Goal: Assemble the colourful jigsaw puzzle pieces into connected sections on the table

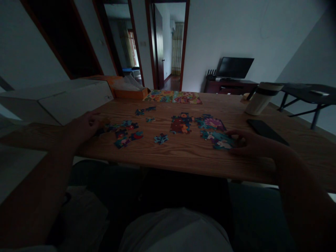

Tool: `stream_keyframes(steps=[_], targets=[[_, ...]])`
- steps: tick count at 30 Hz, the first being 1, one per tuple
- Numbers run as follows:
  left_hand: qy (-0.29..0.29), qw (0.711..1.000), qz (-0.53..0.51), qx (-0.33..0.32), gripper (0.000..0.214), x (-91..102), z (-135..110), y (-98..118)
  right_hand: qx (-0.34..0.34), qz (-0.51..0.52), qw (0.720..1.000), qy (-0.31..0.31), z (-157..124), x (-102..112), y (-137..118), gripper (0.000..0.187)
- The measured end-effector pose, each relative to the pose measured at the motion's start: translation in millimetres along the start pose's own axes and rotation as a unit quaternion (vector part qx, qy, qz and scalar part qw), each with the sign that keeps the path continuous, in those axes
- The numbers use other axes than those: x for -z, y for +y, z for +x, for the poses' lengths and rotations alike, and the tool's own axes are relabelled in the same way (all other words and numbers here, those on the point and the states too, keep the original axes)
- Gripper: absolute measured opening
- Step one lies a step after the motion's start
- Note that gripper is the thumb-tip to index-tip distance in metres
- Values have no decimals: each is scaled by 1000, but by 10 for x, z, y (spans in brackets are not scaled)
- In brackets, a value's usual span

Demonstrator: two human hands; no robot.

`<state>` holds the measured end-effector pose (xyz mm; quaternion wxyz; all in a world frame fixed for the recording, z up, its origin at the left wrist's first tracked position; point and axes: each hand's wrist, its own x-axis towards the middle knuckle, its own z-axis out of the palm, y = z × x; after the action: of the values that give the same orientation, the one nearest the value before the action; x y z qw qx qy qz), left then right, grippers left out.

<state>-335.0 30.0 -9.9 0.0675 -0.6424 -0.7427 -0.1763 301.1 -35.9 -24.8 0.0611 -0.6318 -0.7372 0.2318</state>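
My right hand [248,144] is at the right end of a joined puzzle section with white rabbits [219,140], its thumb and forefinger on the edges. Just above that section lies a joined section with a purple shape [210,122]. To its left is a section in brown and blue [181,123]. My left hand [88,126] hovers or rests at the left by a cluster of loose puzzle pieces [127,133], fingers loosely bent and apart, with nothing visible in them. A few pieces [161,139] lie mid-table, and others [145,111] lie farther back.
Colourful picture sheets [173,97] lie at the wooden table's [168,159] far edge, beside an orange box [131,93] with plastic in it. A white box [76,99] stands at the left. On the right are a dark phone-like slab [266,131] and a pale tumbler [259,99].
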Motion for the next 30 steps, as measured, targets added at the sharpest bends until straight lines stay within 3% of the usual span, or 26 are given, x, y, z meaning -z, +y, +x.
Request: stream_keyframes(steps=[9, 14, 21, 30], targets=[[23, 995, -15, 97, 47, 88, -113, -120, 2, -5, 1000, -13, 13, -13, 25, 92], [41, 995, -39, 84, 48, 119, -95, -209, -2, -6, 1000, -13, 22, -17, 25, 95], [52, 992, -59, 95, 45, 91, -69, -127, 22, -5, 1000, -2, 7, -11, 36, 91], [-32, 990, -47, 126, 47, -78, 31, -146, 17, -4, 1000, 3, -21, 3, -42, 90]])
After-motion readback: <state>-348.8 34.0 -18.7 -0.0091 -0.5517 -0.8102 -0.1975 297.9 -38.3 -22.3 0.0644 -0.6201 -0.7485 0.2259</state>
